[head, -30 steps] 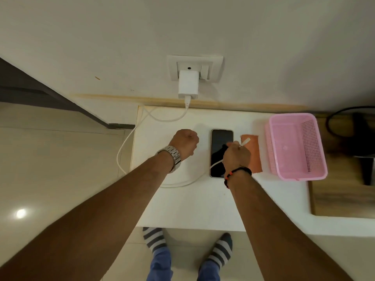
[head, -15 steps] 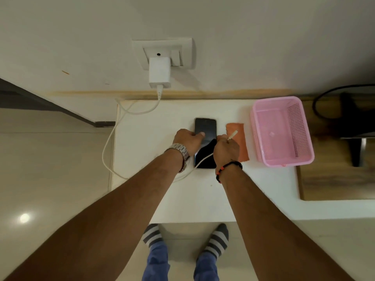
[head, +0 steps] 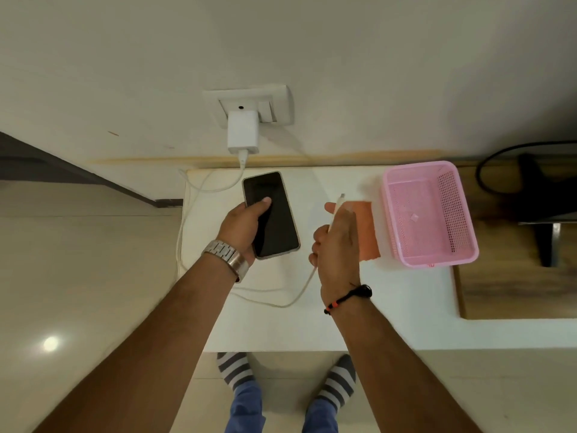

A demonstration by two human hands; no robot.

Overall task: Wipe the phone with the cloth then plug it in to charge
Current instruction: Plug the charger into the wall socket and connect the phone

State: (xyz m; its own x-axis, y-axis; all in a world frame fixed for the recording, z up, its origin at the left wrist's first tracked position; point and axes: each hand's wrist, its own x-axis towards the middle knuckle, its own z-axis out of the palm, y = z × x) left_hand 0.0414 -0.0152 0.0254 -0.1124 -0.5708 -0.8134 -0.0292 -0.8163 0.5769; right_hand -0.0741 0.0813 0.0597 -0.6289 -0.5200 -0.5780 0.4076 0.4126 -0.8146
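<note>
Over the left half of the white table (head: 390, 307), the left hand (head: 242, 228) grasps the phone (head: 271, 215) from its left side, thumb laid across the dark screen, fingers curled under; the phone is tilted, its top end pointing toward the table's back edge. Right of it, with bare tabletop between, the right hand (head: 335, 242) is clenched round the white cable (head: 274, 303), whose connector end sticks up past the thumb, apart from the phone. From that fist the cable loops across the table's middle, over the left edge and up to the charger (head: 242, 132) in the wall socket (head: 249, 103). An orange cloth (head: 367, 232) lies flat just beyond the right hand, beside a pink basket (head: 462, 220) near the right edge. Beyond that edge is a wooden surface (head: 505, 285); pale floor tiles (head: 78, 260) lie to the left.
</note>
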